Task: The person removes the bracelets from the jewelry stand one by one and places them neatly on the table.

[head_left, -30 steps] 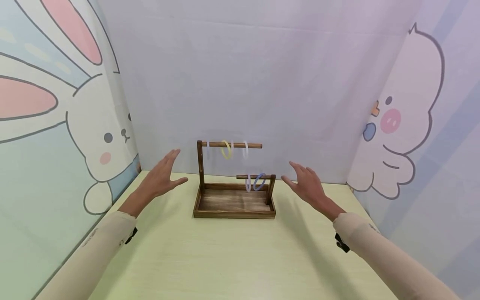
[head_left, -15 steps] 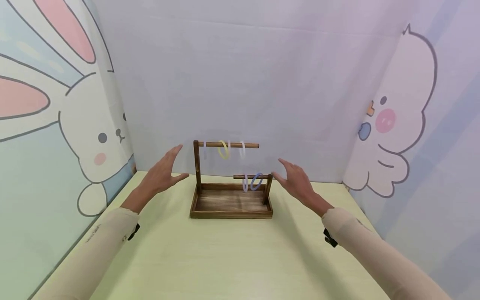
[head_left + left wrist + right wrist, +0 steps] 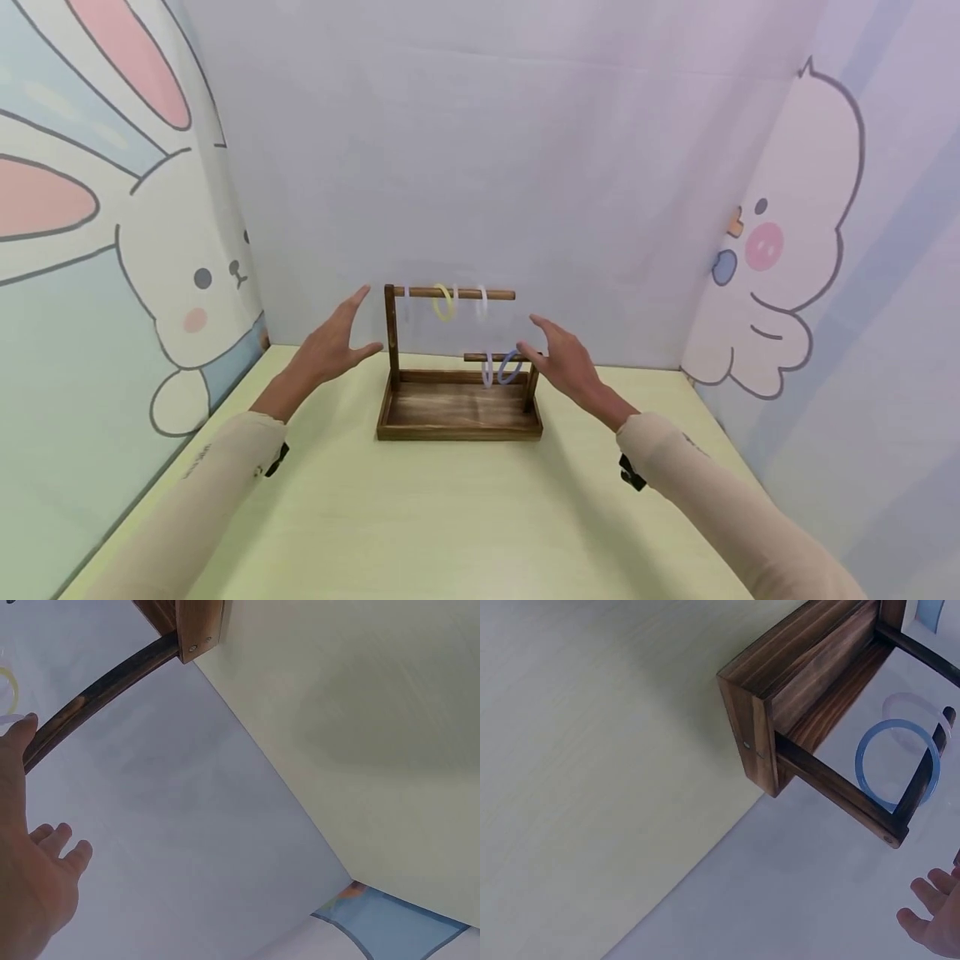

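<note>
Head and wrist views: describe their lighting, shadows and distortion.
Head view: bright, with a soft diagonal shadow on the table beside the right sleeve; left wrist view: dimmer, a broad blurred shadow on the table, the tall wooden post bowed, probably by lens distortion; right wrist view: also dim, a soft shadow beside the tray, a pale ring faint.

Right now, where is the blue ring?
In the head view, just right of centre, the blue ring hangs on the lower bar of the wooden rack, right of the pale purple ring and left of the right hand.
</note>
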A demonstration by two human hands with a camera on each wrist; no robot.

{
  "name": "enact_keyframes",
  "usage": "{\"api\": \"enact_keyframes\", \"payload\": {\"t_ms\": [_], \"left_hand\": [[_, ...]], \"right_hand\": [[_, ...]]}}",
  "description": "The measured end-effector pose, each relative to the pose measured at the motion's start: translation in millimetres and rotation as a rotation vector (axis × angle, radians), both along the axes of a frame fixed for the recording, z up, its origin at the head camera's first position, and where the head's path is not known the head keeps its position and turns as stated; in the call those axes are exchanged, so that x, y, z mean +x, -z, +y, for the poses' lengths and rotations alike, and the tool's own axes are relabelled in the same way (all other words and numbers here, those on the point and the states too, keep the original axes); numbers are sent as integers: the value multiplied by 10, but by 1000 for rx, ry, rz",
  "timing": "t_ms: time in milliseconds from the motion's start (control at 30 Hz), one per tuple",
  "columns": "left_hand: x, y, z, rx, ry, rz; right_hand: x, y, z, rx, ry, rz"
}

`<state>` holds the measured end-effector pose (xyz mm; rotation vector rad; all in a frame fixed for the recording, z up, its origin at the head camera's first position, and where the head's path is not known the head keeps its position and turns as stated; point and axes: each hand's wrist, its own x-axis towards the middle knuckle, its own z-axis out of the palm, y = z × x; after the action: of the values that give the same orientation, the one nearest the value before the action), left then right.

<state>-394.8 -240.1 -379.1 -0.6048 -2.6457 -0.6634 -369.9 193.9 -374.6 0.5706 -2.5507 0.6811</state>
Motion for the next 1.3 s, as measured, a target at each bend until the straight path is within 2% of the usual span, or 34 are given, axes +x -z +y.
{"api": "enact_keyframes", "payload": {"t_ms": [167,467,700,967,1300], "left_hand": [[-47,-35,90,24,24,-5],[-3,-50,38,16,31,-4],[-83,-111,114,49,69,10],[-172,-91,307,98,132,-3],[-202,-111,252,113,135,25]], "right_hand": [[3,-14,-33,-31,-19,-15],[-15,19,-288,-45,-65,9],[-44,-61,-360,-67,-85,-2],[-25,-112,-359,-63,-65,11],[-104,-115,-585,-131,-92,10]]}}
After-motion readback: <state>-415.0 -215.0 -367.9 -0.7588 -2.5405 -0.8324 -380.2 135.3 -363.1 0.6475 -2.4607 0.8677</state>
